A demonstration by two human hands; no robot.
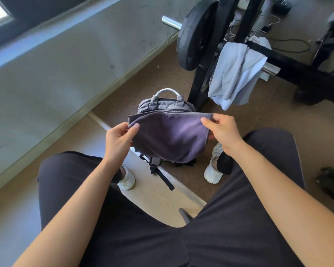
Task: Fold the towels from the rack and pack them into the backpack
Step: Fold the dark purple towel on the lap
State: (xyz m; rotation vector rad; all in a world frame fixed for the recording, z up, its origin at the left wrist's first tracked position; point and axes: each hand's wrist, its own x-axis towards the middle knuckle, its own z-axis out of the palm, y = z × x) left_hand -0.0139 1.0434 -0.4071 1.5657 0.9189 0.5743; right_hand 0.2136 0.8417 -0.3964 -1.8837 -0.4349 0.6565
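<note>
A dark purple towel (170, 137) hangs stretched between both hands above my knees. My left hand (119, 140) pinches its left top corner between thumb and fingers. My right hand (221, 130) pinches the right top corner. Behind and below the towel stands a grey backpack (163, 105) on the floor, with a silver top handle; most of it is hidden by the towel. A pale blue towel (234, 74) is draped over a chrome peg of the black weight rack (202, 83) at the upper right.
A black weight plate (195, 35) sits on the rack's chrome bar. My white shoes (213, 170) stand on either side of the backpack on the brown floor. A grey wall (66, 64) runs along the left. Cables lie on the floor at the far right.
</note>
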